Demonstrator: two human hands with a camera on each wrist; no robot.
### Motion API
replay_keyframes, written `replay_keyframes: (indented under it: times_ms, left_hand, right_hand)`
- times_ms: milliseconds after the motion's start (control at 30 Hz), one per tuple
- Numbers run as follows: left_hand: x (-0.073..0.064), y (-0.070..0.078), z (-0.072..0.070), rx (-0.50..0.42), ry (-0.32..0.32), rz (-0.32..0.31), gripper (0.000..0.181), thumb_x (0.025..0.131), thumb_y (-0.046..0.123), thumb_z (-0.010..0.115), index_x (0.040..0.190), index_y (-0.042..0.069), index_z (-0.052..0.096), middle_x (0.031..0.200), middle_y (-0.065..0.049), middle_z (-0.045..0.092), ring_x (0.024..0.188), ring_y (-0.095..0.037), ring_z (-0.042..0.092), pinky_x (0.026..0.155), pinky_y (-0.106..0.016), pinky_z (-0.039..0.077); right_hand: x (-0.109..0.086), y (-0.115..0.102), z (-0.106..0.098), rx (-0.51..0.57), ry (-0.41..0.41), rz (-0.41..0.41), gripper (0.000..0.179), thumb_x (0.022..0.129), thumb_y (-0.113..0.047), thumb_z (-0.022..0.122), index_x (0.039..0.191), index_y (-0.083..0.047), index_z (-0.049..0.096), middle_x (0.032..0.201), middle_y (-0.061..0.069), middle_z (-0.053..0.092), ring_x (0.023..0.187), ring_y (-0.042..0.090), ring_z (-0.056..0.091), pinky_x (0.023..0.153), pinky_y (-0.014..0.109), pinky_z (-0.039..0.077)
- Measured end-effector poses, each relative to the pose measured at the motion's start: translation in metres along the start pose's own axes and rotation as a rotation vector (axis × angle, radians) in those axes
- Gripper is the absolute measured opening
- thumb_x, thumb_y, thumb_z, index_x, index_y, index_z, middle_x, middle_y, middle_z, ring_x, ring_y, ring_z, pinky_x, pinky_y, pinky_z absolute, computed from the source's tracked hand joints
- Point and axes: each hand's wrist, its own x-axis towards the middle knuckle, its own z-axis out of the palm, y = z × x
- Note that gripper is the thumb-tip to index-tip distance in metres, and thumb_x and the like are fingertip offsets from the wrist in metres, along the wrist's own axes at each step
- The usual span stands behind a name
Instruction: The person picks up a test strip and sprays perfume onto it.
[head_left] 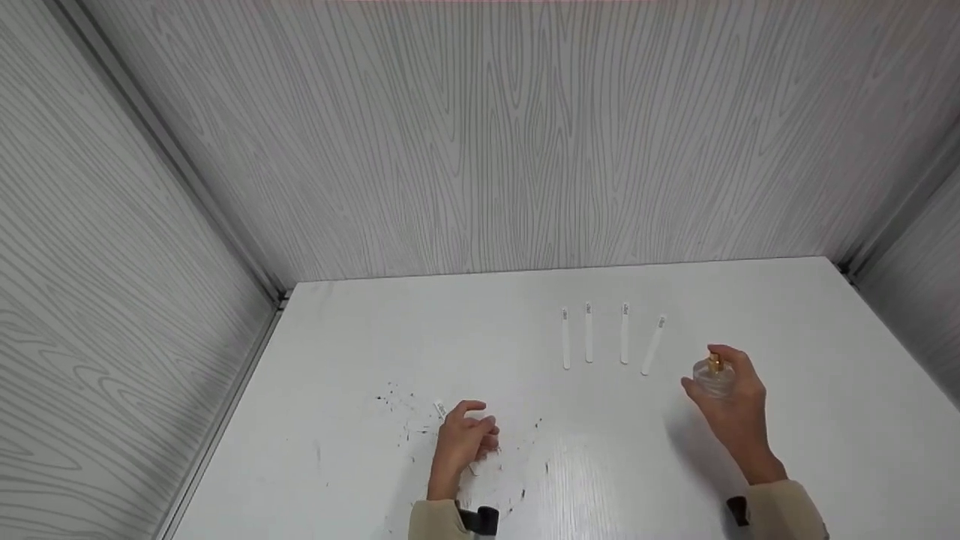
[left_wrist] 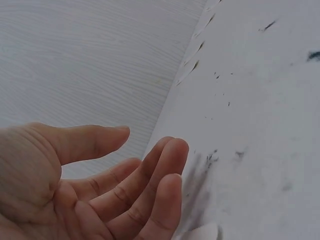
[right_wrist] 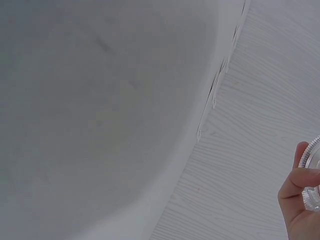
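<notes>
My right hand point(head_left: 731, 409) holds a round clear glass perfume bottle point(head_left: 712, 381), with a finger at its gold spray top. In the right wrist view only the edge of the ribbed glass bottle point(right_wrist: 312, 197) shows beside the fingers. Over the table at front centre, my left hand point(head_left: 463, 442) has loosely bent fingers and nothing in its grasp. Under that hand lies a white paper test strip point(head_left: 439, 409), its middle covered by the hand. The left wrist view shows the relaxed left hand point(left_wrist: 120, 195) palm side on.
Several white test strips point(head_left: 589, 334) lie in a row toward the table's back right, dark print at their far ends. Dark marks and scratches point(head_left: 394, 397) dot the white table point(head_left: 337, 337) around the left hand. Grey wood-grain panels point(head_left: 480, 135) wall in the back and sides.
</notes>
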Motion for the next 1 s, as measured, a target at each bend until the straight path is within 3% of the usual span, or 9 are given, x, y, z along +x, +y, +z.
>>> replay_keyframes:
  times_ms: [200,400,633,1000]
  left_hand:
    - [-0.007,-0.007,-0.018,-0.040,0.015,-0.003,0.038,0.100,0.009,0.061,0.131,-0.011,0.051,0.087,-0.009,0.072,0.071,-0.016,0.070,0.061,-0.024,0.055]
    - [-0.015,-0.014,-0.030,-0.029,0.114,-0.038,0.031,0.101,0.007,0.059,0.126,-0.012,0.054,0.083,-0.008,0.071,0.066,-0.013,0.067,0.056,-0.021,0.051]
    - [-0.015,-0.020,-0.032,0.005,0.162,-0.150,0.016,0.098,0.006,0.061,0.102,-0.009,0.064,0.068,-0.006,0.069,0.056,-0.011,0.067,0.050,-0.019,0.051]
    - [-0.007,-0.024,-0.030,-0.058,0.195,-0.191,0.024,0.096,0.002,0.060,0.113,-0.015,0.066,0.072,-0.008,0.071,0.058,-0.011,0.067,0.048,-0.018,0.051]
  right_hand:
    - [-0.001,-0.001,0.000,0.002,-0.007,-0.009,0.060,0.068,0.022,0.079,0.123,0.011,0.057,0.116,0.022,0.064,0.105,-0.003,0.052,0.086,0.008,0.038]
    - [0.000,0.001,0.000,-0.006,-0.009,-0.065,0.061,0.066,0.025,0.078,0.121,0.014,0.055,0.113,0.028,0.063,0.106,-0.006,0.051,0.088,0.009,0.038]
    - [0.000,-0.001,-0.001,-0.010,-0.008,-0.034,0.060,0.067,0.023,0.078,0.122,0.012,0.056,0.114,0.027,0.064,0.104,-0.004,0.052,0.086,0.007,0.038]
    - [-0.001,-0.001,-0.002,-0.013,-0.003,0.006,0.059,0.068,0.023,0.078,0.122,0.012,0.056,0.116,0.029,0.064,0.105,-0.004,0.051,0.086,0.008,0.038]
